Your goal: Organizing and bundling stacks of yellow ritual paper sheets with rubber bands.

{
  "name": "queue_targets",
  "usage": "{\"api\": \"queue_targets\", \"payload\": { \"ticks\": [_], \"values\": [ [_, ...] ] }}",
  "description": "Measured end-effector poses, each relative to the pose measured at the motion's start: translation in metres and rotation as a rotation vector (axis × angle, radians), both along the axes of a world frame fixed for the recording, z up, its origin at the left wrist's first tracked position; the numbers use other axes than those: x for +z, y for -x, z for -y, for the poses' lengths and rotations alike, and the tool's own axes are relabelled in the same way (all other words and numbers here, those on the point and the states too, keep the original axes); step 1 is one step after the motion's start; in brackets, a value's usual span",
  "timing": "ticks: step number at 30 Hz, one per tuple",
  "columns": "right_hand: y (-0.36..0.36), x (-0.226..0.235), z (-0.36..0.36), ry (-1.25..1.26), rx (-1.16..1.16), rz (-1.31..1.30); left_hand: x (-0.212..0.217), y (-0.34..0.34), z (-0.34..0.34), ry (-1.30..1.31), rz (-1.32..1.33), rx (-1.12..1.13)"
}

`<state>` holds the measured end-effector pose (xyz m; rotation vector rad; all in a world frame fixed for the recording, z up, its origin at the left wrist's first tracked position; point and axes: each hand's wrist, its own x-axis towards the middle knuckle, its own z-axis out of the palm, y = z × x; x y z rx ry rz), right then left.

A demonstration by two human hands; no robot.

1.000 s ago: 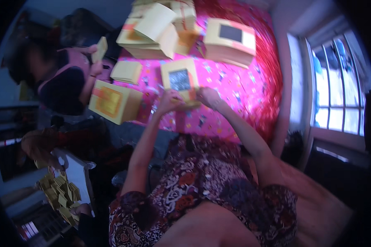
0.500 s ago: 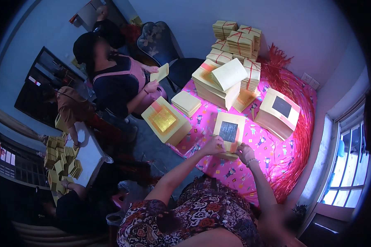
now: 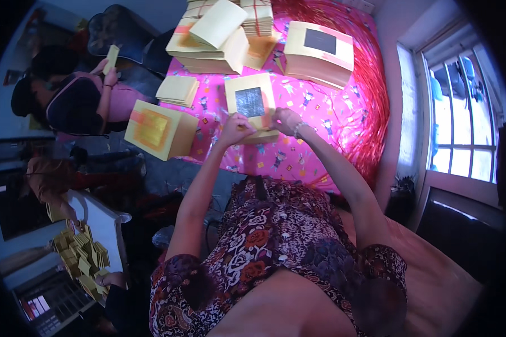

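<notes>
Both hands, left [image 3: 234, 126] and right [image 3: 284, 119], gripped the near paper stack [image 3: 252, 106]; loose sheets could slip off the worktop [image 3: 315, 151].

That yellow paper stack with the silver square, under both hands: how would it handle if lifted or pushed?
The paper stack is thick and loose-looking, so probably heavy for its size. Its sheets would likely fan or slide apart unless gripped at both edges, where the left hand and right hand sit. On the pink cloth it probably drags.
</notes>
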<state>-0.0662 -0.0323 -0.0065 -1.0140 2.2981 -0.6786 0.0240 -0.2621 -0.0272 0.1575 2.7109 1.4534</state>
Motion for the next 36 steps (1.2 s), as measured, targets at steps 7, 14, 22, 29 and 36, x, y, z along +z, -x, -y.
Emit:
{"api": "queue_targets", "payload": {
  "ticks": [7, 14, 22, 29, 36],
  "values": [
    [0.003, -0.001, -0.003, -0.015, -0.026, 0.14, -0.008, -0.003, -0.003, -0.031, 0.08, -0.007],
    [0.005, -0.008, -0.005, 0.022, -0.02, 0.129, -0.002, -0.004, -0.006, -0.056, 0.115, 0.036],
    [0.007, -0.01, -0.005, 0.061, -0.013, 0.163, 0.0, -0.003, -0.006, -0.05, 0.115, 0.028],
    [0.001, -0.003, -0.005, 0.085, -0.036, 0.154, 0.009, -0.008, -0.003, -0.012, 0.063, 0.009],
    [0.004, 0.006, -0.014, 0.191, -0.072, 0.108, 0.047, -0.009, 0.027, 0.229, 0.041, -0.196]
  ]
}}
